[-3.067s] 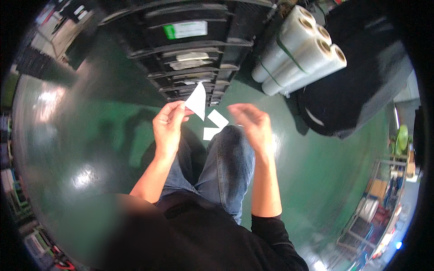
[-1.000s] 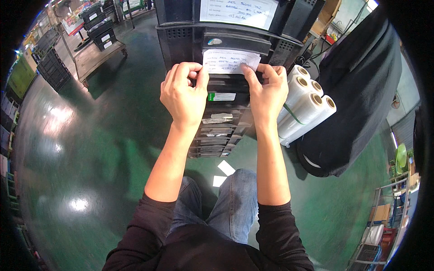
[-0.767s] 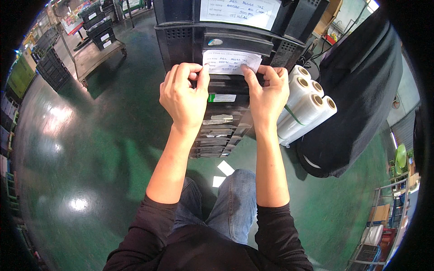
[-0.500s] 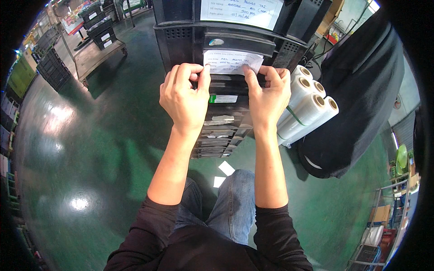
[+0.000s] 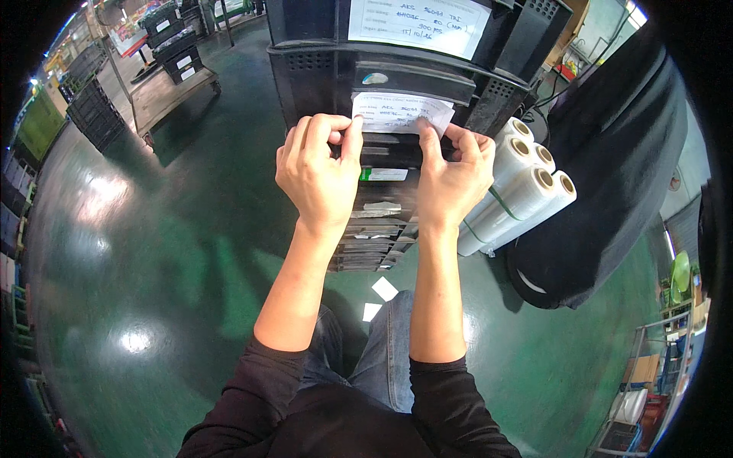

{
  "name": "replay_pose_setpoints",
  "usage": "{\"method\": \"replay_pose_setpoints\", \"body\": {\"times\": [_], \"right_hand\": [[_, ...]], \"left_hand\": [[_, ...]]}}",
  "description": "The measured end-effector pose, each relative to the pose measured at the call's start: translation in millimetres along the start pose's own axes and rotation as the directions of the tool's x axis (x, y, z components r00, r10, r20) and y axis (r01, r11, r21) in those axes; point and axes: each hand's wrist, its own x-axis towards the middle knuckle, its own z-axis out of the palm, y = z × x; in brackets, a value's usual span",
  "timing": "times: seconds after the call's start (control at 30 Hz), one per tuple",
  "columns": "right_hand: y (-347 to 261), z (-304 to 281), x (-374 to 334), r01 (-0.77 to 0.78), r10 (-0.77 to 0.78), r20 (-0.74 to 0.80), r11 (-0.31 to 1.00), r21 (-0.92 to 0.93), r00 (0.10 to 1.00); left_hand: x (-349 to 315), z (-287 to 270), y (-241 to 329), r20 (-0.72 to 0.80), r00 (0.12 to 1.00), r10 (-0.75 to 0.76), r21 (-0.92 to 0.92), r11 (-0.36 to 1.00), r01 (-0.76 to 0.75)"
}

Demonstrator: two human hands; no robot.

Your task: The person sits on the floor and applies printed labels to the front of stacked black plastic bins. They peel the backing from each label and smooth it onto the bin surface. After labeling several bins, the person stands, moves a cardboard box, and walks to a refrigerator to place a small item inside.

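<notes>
A white paper label point(image 5: 393, 109) with handwriting lies against the front of a black plastic crate point(image 5: 311, 84) in a tall stack. My left hand point(image 5: 321, 160) pinches the label's left edge between thumb and finger. With its thumb pressed on the paper, my right hand point(image 5: 456, 172) grips the label's lower right part, where the corner curls outward. Higher up, a similar larger-looking label point(image 5: 420, 27) is fixed to the crate above. Below my hands, a green and white sticker point(image 5: 383, 175) shows on a lower crate.
Several rolls of clear stretch film point(image 5: 515, 202) stand right of the stack, beside something tall draped in black cloth point(image 5: 611, 175). Two small white papers point(image 5: 385, 288) lie on the green floor near my knees. A wheeled platform cart point(image 5: 172, 99) stands at the far left.
The view has shifted slightly, so the stack sits a little lower and further right. Both hands keep their grip on the label; my right forearm has swung inward a little.
</notes>
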Motion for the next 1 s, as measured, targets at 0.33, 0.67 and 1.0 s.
{"method": "replay_pose_setpoints", "body": {"times": [0.33,0.67,1.0], "right_hand": [[10,-5,7,0.165,-0.217,-0.258,0.964,-0.210,0.941],[26,-6,18,-0.004,-0.001,0.010,0.851,0.525,1.000],[11,3,29,0.109,-0.067,-0.125,0.926,0.362,0.990]], "left_hand": [[1,0,-1,-0.036,0.999,0.038,-0.039,0.998,-0.039],[2,-10,-5,-0.043,0.993,-0.114,-0.047,0.993,0.112],[25,7,-15,-0.032,0.998,0.049,-0.109,0.993,-0.052]]}}
